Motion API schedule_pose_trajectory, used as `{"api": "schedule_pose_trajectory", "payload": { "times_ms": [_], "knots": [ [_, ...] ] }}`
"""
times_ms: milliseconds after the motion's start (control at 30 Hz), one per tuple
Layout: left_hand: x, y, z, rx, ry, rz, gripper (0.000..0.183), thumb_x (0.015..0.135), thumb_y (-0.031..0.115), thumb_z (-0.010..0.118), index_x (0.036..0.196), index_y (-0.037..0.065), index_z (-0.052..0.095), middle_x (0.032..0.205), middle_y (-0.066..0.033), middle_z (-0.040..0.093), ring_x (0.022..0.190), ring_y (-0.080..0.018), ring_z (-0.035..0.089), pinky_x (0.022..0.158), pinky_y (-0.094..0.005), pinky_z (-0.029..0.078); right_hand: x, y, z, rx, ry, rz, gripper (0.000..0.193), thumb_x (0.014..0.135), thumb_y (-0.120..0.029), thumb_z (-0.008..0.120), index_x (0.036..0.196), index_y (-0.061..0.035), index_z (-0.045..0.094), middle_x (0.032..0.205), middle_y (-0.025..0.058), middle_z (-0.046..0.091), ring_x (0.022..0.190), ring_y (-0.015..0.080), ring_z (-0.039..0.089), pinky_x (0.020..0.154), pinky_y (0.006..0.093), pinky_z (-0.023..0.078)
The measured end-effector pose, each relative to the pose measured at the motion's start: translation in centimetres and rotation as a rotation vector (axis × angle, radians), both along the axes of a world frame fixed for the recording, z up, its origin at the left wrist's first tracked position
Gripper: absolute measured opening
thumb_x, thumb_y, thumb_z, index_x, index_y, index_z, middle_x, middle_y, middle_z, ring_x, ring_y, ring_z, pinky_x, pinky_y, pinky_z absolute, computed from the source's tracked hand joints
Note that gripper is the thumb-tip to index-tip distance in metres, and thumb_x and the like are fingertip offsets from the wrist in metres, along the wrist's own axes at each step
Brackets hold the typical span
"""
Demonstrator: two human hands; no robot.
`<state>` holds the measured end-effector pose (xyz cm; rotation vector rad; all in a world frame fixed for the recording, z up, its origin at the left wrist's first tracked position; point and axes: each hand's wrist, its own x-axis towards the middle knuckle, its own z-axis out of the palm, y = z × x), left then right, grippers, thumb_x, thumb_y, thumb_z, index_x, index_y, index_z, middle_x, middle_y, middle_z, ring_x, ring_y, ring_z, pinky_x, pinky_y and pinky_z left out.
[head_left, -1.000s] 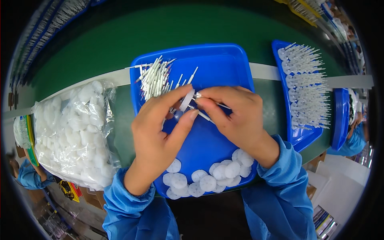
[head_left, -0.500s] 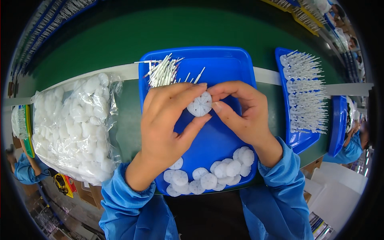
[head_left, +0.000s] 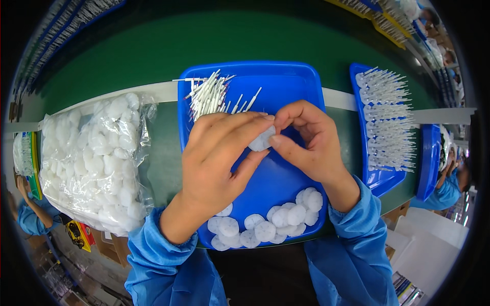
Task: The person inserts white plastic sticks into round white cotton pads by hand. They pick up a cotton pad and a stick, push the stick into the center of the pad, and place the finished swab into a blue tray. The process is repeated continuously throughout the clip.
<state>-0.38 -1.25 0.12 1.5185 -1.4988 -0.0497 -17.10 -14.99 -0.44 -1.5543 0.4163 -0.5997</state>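
Over the blue tray [head_left: 275, 178], a small round white disc [head_left: 261, 142] is held between both hands. My left hand [head_left: 212, 160] grips it from the left, fingers over the top and thumb underneath. The thumb and forefinger of my right hand [head_left: 315, 145] pinch together at the disc's right edge; whether a thin part sits between these fingertips is hidden. Behind my left hand, a pile of thin white sticks [head_left: 208, 94] lies in the tray's far left corner. Loose white discs [head_left: 265, 231] lie along its near edge.
A clear plastic bag [head_left: 92, 163] full of white round pieces lies to the left. On the right, another blue tray [head_left: 385, 179] holds rows of white sticks with round ends [head_left: 388, 122]. The table [head_left: 178, 41] is green. Other people's blue sleeves [head_left: 446, 194] show at both sides.
The disc has turned and tilted between my fingers, so its dotted face shows less. My left fingers have slid slightly right and down over it.
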Motion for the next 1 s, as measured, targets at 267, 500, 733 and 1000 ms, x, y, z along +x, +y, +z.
{"api": "schedule_pose_trajectory", "payload": {
  "times_ms": [267, 500, 733, 1000],
  "knots": [
    [1.7, 0.8, -0.4, -0.08, 0.224, -0.02, 0.032, 0.103, 0.012, 0.073, 0.132, 0.0, 0.077, 0.134, -0.0182, 0.071, 0.108, -0.0245, 0.07, 0.089, -0.0345, 0.058, -0.3, -0.5, 0.1, -0.196, 0.118, -0.081, 0.02, 0.094, -0.002, 0.081, 0.112, -0.0022, 0.074, 0.114, 0.0048, 0.076, 0.1, 0.0164, 0.074, 0.095, 0.0335, 0.058],
    [1.5, 1.0, -0.5, -0.015, 0.732, 0.014, 0.028, 0.104, 0.012, 0.074, 0.129, 0.0, 0.08, 0.116, -0.0098, 0.071, 0.094, -0.0135, 0.069, 0.082, -0.0248, 0.054, 4.3, -2.6, 0.8, -1.548, 0.354, -0.009, 0.016, 0.086, -0.011, 0.075, 0.102, -0.0113, 0.079, 0.107, 0.0028, 0.074, 0.104, 0.0235, 0.071, 0.113, 0.0475, 0.051],
    [1.4, 0.3, -1.4, -0.032, 0.755, 0.006, 0.034, 0.105, 0.004, 0.068, 0.139, 0.002, 0.073, 0.122, -0.0079, 0.071, 0.094, -0.0117, 0.067, 0.082, -0.0236, 0.053, 2.0, -1.9, 2.4, -1.254, 0.462, -0.095, 0.015, 0.087, -0.007, 0.078, 0.1, -0.0128, 0.079, 0.1, 0.0024, 0.076, 0.097, 0.022, 0.073, 0.117, 0.0503, 0.046],
    [0.4, 0.2, -1.2, 0.032, 0.846, 0.011, 0.041, 0.101, 0.0, 0.07, 0.141, 0.006, 0.073, 0.122, -0.0088, 0.081, 0.102, -0.0136, 0.072, 0.082, -0.0259, 0.055, 0.9, -0.3, 0.8, -0.771, 0.06, -0.142, 0.033, 0.081, -0.002, 0.085, 0.112, -0.0118, 0.081, 0.094, 0.0042, 0.078, 0.081, 0.0216, 0.074, 0.083, 0.0375, 0.057]
  ]
}}
